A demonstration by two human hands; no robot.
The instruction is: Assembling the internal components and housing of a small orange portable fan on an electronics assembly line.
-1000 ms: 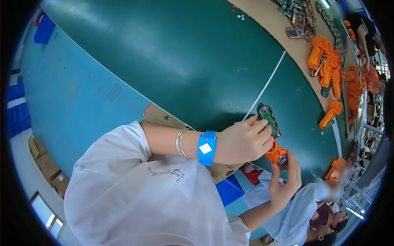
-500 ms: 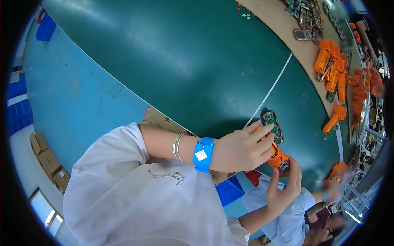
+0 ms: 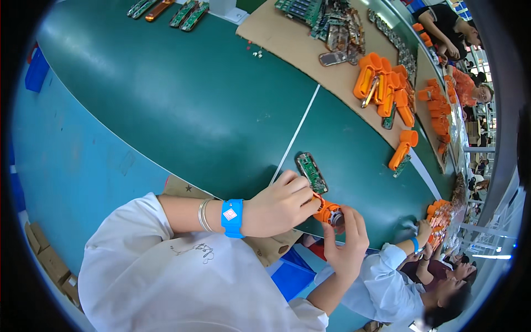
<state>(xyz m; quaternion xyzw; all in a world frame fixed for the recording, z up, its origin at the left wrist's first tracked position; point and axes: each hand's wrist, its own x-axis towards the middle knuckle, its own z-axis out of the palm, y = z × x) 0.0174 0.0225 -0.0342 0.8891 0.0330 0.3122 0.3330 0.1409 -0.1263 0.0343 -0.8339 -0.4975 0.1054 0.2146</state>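
Note:
An orange plastic housing (image 3: 327, 210) with a round end is held between my two hands above the green table. My left hand (image 3: 281, 206), with a blue strap at the wrist, has its fingers curled on the housing's left end and partly hides it. At the round end, a dark, silvery round part (image 3: 336, 219) shows. My right hand (image 3: 347, 243) grips there with thumb and fingers. Just beyond my left fingers, a green circuit board in a narrow frame (image 3: 311, 172) lies on the table.
Orange housings (image 3: 383, 86) and circuit boards (image 3: 301, 14) lie on a cardboard sheet (image 3: 271, 33) at the far right. One more orange housing (image 3: 402, 149) lies nearer. Several boards (image 3: 189, 15) rest at the far left. Co-workers sit along the right, one in white (image 3: 387, 285) close by.
The view has shifted, showing more of the table's far side. My left fingers, stretched over the circuit board before, are now curled at the orange housing. My right hand keeps its hold.

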